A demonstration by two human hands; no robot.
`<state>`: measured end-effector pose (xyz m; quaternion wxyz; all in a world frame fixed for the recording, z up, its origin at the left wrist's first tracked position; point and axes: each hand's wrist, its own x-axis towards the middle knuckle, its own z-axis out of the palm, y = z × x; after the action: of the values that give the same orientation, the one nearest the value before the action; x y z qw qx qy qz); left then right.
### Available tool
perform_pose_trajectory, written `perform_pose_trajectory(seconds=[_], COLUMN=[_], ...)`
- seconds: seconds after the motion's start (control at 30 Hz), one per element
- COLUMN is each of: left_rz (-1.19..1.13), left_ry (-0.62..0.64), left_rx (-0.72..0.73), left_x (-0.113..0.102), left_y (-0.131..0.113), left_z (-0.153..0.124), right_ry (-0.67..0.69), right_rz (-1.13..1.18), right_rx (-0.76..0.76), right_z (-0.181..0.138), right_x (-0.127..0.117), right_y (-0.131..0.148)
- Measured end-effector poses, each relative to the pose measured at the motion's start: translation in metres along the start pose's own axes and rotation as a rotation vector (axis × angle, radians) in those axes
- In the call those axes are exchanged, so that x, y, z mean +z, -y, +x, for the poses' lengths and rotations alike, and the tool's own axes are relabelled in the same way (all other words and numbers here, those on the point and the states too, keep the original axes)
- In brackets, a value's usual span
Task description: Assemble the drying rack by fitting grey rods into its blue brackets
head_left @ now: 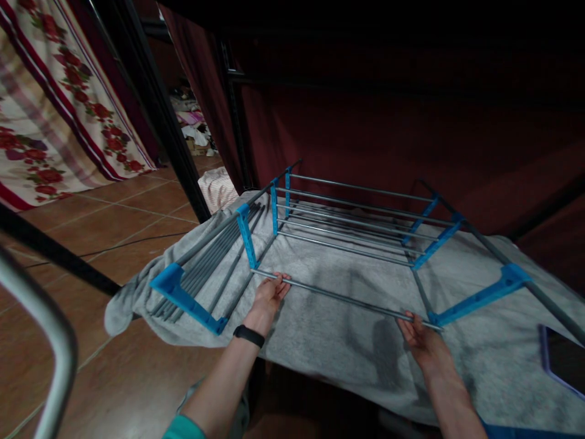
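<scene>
A partly assembled rack of grey metal tubes with blue plastic brackets (247, 236) lies on a grey blanket (320, 353). My left hand (269, 294) pinches a thin grey rod (340, 298) near its left end, close beside a bracket's lower corner. Near the other end of that rod, the fingers of my right hand (420, 338) are closed on it, just left of the long right-hand bracket (479, 299). The rod spans the rack's near side; whether its ends sit in the brackets I cannot tell. Several crossbars (347, 246) join the two sides farther back.
A bundle of loose grey rods (214, 259) rests left on the blanket. At right lies a phone (564, 360). Black metal posts (155, 110) stand at left, with a pale curved tube (61, 341) in the foreground. Dark red curtain (347, 140) hangs behind.
</scene>
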<state>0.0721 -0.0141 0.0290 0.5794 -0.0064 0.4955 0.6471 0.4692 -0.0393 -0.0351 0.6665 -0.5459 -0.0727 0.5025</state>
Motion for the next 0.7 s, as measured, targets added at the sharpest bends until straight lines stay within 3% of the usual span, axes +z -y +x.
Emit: perform_pose_trajectory(seconds=[0.23, 0.5, 0.7], left_rz=[0.001, 0.098, 0.155], left_ry=[-0.035, 0.027, -0.054], left_rx=[-0.009, -0.026, -0.015], left_x=[0.004, 0.009, 0.014], left_y=[-0.003, -0.012, -0.012], left_z=[0.0, -0.01, -0.006], right_ry=[-0.029, 0.03, 0.032], right_rz=[0.07, 0.149, 0.164], right_rx=[0.016, -0.011, -0.029], right_z=[0.007, -0.025, -0.029], right_x=[0.002, 0.03, 0.038], right_y=[0.006, 0.013, 0.013])
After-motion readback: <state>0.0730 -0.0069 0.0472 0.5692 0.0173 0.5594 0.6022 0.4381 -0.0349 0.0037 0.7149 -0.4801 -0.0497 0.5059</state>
